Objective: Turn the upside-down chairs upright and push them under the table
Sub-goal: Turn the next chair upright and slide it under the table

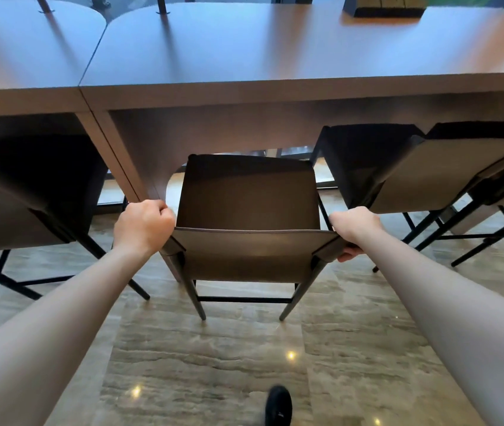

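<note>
A brown chair (249,253) stands upright on its four legs in front of me, its seat partly under the long brown table (275,87). My left hand (143,226) grips the left top corner of the chair's backrest. My right hand (353,230) grips the right top corner, fingers curled under the edge. Both arms reach forward from the bottom corners of the view.
Another chair (29,192) stands upright at the left under the neighbouring table, and two more (413,167) at the right. A dark box (383,6) lies on the far right of the tabletop. My black shoe (278,405) is on the marble floor.
</note>
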